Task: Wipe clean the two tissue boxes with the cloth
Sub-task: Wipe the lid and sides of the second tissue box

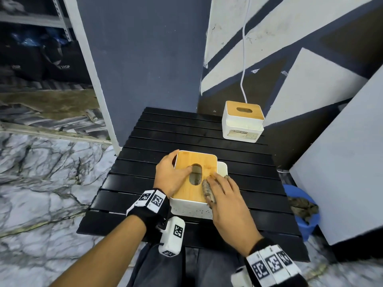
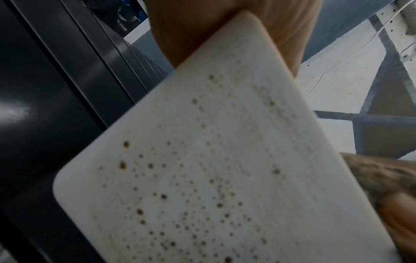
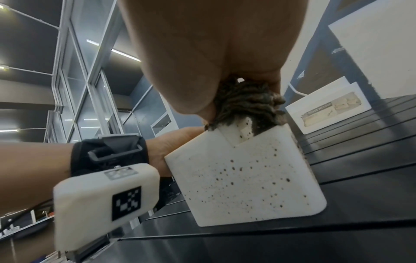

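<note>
The near tissue box [image 1: 191,210], white with a bamboo lid and speckled with brown spots, stands at the middle of the black slatted table [image 1: 165,129]. My left hand [image 1: 171,175] grips its left side, with the thumb lying on the lid beside the slot. My right hand [image 1: 228,201] holds a bunched brown cloth [image 1: 207,192] and presses it onto the lid's near right corner. The right wrist view shows the cloth [image 3: 247,103] wadded under the palm against the spotted box [image 3: 243,178]. A second, similar tissue box [image 1: 242,121] stands untouched at the table's far right corner.
A blue bucket [image 1: 304,214] holding another dark rag sits on the floor right of the table. A white cable [image 1: 244,59] hangs behind the far box. A grey pillar [image 1: 145,59] stands behind the table and a white board [image 1: 342,162] leans at the right.
</note>
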A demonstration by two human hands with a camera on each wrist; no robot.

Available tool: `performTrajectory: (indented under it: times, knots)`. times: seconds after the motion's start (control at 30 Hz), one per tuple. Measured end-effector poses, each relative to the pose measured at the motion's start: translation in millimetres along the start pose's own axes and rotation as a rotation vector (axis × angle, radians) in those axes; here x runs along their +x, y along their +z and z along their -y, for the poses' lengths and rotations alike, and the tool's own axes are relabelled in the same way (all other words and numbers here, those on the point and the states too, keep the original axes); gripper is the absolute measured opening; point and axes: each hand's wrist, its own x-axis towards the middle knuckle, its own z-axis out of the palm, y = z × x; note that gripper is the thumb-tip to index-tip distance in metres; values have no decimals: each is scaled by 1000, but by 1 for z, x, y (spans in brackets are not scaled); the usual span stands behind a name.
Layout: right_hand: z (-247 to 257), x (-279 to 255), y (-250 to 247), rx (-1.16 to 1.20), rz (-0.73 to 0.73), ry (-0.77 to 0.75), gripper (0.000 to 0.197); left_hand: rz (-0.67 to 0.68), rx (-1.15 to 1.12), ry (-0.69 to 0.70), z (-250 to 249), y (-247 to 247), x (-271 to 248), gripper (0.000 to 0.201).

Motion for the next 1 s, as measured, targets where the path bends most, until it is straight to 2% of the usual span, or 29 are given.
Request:
performTrajectory:
  times: [0.1,0.23,0.3,0.37,0.5,0.6,0.67,0.87,1.0]
  knots:
    - [-3,30,1,-27,-11,-2,53,-5,-11,9,1,0,0,73]
    - [-21,100,13,-18,1,73,50,-4,9,27,0,0,1,74]
    - [-25,117,13,-28,5,88,50,-8,23,34,0,1,1,74]
    - [-22,112,8,9,-14,67,48,-18,26,39,1,3,3,74]
    - [-5,55,3,113,-92,-23,47,-28,10,37,4,6,7,74]
    - [4,14,7,107,-59,-44,50,-20,4,41,7,7,7,75]
    - [4,5,9,97,-42,-47,51,-14,5,41,9,7,7,75]
    - [-4,51,2,89,-60,-29,45,1,33,60,8,5,6,74]
    - [-16,101,1,130,-4,92,49,-8,68,84,5,5,5,73]
